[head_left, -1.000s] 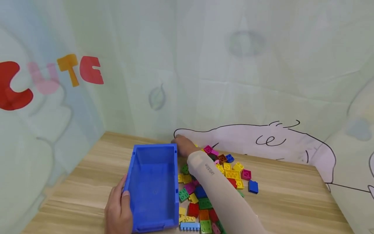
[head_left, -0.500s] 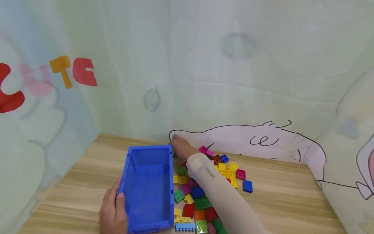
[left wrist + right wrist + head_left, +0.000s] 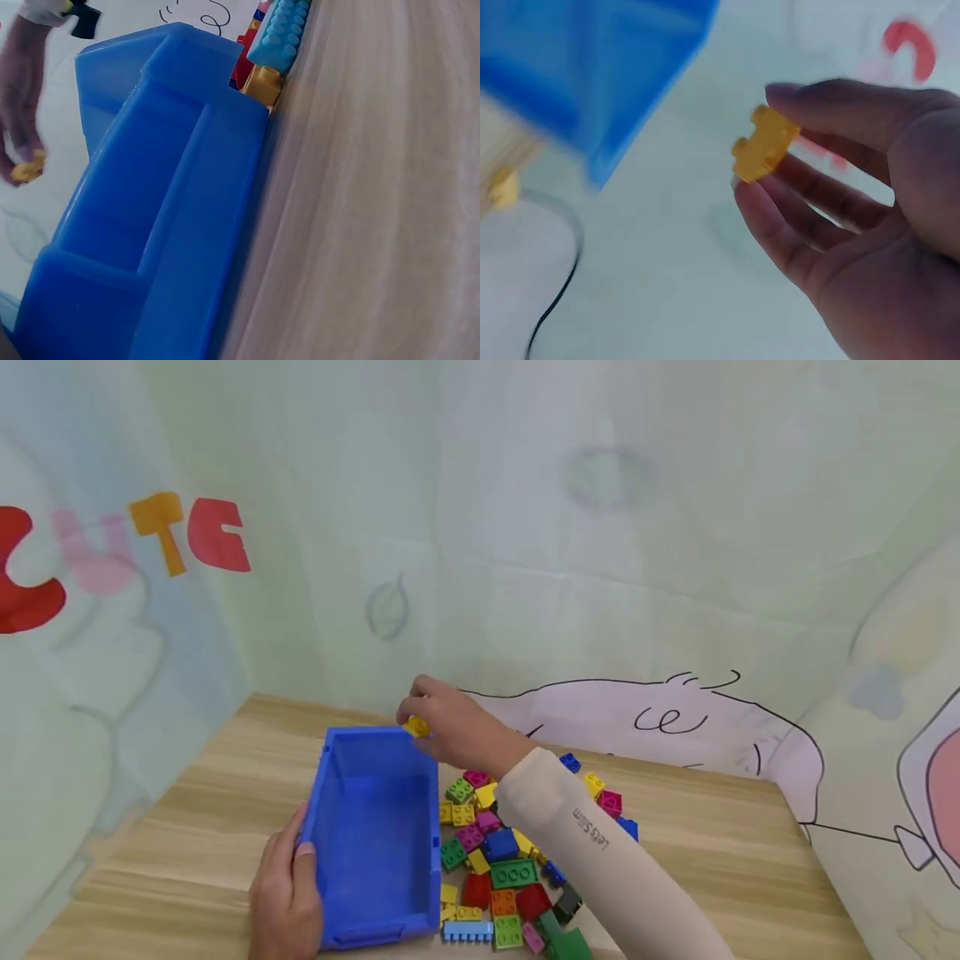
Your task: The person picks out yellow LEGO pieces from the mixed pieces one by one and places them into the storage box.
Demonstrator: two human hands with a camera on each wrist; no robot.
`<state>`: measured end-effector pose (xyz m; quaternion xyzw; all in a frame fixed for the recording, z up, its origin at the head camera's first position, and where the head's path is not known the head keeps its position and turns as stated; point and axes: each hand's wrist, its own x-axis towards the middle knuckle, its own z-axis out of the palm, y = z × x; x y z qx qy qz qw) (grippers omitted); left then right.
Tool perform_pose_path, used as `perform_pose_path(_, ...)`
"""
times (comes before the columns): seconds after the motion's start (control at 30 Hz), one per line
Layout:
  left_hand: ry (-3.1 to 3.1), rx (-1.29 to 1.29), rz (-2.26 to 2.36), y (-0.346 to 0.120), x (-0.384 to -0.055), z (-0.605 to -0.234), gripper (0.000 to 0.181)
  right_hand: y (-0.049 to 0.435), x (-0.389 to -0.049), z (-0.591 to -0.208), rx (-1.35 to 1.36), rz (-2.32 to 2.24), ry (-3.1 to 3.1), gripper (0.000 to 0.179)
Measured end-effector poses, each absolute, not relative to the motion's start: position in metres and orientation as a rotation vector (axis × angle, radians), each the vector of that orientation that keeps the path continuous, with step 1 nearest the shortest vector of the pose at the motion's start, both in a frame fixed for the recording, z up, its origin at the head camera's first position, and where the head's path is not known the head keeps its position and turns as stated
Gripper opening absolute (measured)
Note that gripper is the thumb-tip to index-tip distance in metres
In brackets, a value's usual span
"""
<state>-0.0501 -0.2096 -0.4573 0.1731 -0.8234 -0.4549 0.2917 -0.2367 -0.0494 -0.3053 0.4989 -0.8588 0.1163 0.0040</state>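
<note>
A small yellow toy brick [image 3: 766, 146] is pinched between the thumb and fingers of my right hand [image 3: 450, 722], raised at the far right corner of a blue plastic bin [image 3: 378, 935]. The brick also shows in the left wrist view, held above the bin's far side. My left hand [image 3: 287, 889] grips the bin's left wall, thumb over the rim. In the head view no bricks show on the bin's visible floor. Just right of the bin lies a loose pile of bricks, among them a green brick [image 3: 514, 873], a light blue brick [image 3: 468, 932] and a red brick [image 3: 477, 891].
The wooden table [image 3: 720, 860] meets a printed cloth backdrop [image 3: 525, 568] at its back and left edges. My right sleeve [image 3: 600, 843] crosses over the pile and hides part of it. A magenta brick [image 3: 610, 802] lies toward the pile's right side.
My right hand has risen from the table behind the bin's right corner, moving left, and now shows a yellow brick in its fingers. My left hand keeps its grip on the bin.
</note>
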Motion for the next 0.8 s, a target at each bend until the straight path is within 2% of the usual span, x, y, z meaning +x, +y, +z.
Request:
perform_pose_path(0.1, -2.204, 0.460, -1.214, -0.212, -0.049, -0.456, 0.044, -0.067, -0.216, -0.298, 1.682, 0.294, -2.679, 0.027)
perform_pose_path(0.23, -2.203, 0.427, -1.209, -0.214, -0.049, -0.457, 0.044, -0.090, -0.206, -0.299, 1.722, 0.170, -2.681, 0.028)
perform_pose_path(0.8, -2.149, 0.350, -1.189, -0.214, -0.049, -0.461, 0.042, -0.147, -0.225, -0.347, 1.728, -0.161, -2.901, 0.017)
